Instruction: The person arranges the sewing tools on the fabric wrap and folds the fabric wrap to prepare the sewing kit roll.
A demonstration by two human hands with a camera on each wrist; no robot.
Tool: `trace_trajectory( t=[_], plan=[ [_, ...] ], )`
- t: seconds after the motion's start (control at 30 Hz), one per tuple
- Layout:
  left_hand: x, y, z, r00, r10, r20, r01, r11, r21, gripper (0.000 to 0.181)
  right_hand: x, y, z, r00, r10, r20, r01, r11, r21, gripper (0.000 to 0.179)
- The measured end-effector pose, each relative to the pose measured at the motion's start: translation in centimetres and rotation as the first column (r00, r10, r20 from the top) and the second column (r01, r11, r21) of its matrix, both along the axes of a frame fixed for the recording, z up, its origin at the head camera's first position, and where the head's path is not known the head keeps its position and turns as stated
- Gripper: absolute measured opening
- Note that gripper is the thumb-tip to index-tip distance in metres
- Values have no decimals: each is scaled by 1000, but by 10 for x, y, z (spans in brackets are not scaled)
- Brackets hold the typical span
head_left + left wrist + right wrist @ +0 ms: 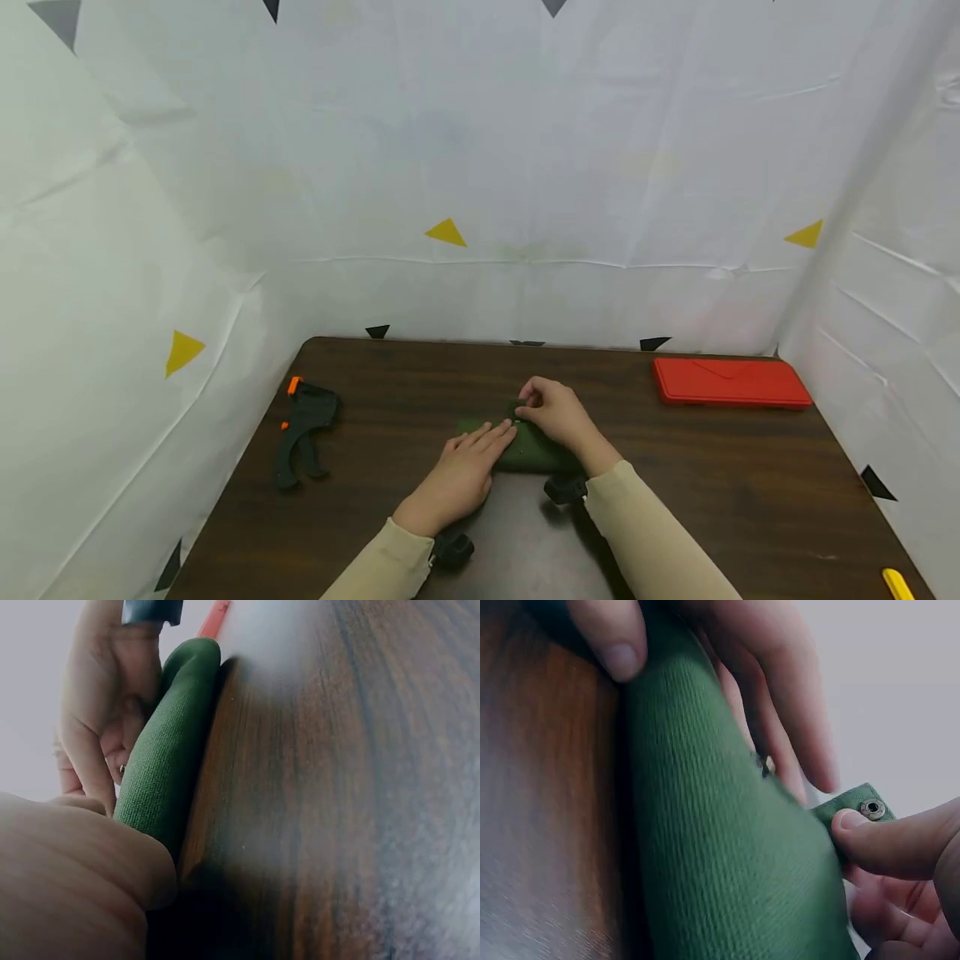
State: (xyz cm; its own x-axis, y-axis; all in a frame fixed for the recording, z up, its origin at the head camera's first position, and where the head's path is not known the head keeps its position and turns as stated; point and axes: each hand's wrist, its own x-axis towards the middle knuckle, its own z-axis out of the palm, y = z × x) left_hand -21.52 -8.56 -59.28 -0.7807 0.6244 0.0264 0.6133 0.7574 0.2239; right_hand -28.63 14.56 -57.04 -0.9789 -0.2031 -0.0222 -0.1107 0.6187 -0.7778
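Observation:
A green woven-fabric pouch [536, 452] lies on the dark wooden table, in front of both hands. My left hand [461, 477] rests on its left part with the fingers stretched out; in the right wrist view the left thumb [622, 660] lies against the pouch's near edge. At the far side, my right hand [558, 414] pinches a small green tab [847, 801] between thumb and finger. A metal snap fastener [872, 808] sits on this tab. Another small metal piece [765, 765] shows at the pouch's edge, partly hidden by the left fingers.
On the left lies a black clamp-like tool [306, 433] with orange parts. A red flat case [731, 382] is at the back right. Part of a yellow object [897, 583] shows at the lower right edge. White sheeting [525, 167] encloses the table's back and sides.

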Motion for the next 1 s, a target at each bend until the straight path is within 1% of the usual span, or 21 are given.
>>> trace_trajectory(
  t=[0.07,0.17,0.27,0.4,0.53,0.67,0.77,0.83,1.0],
  plan=[
    [0,0,0,1000,-4,-17,4,1000,5,77,6,0,4,1000,3,-21,-4,1000,-22,13],
    [-1,1,0,999,-9,-39,9,1000,2,78,14,0,10,1000,9,-22,-10,998,-58,12],
    [0,3,-1,998,-13,-65,12,1000,-8,77,20,1,12,999,8,-31,-11,998,-69,10],
    [1,6,-1,995,-11,-100,10,1000,-5,71,27,4,7,997,6,-72,-11,998,-69,12],
    [2,8,-2,994,10,-111,-8,1000,25,63,33,8,0,993,18,-114,-29,995,-93,13],
    [1,9,-3,991,46,-122,-39,997,63,53,40,8,-2,993,27,-111,-40,993,-111,13],
    [-1,12,-6,987,70,-146,-58,995,86,45,45,9,-3,993,43,-114,-54,994,-99,15],
    [-1,13,-7,983,81,-166,-65,993,97,39,47,11,-4,988,66,-137,-78,994,-81,16],
    [1,16,-5,974,95,-205,-75,992,102,30,54,16,-7,979,115,-166,-127,990,-60,18]
  ],
)
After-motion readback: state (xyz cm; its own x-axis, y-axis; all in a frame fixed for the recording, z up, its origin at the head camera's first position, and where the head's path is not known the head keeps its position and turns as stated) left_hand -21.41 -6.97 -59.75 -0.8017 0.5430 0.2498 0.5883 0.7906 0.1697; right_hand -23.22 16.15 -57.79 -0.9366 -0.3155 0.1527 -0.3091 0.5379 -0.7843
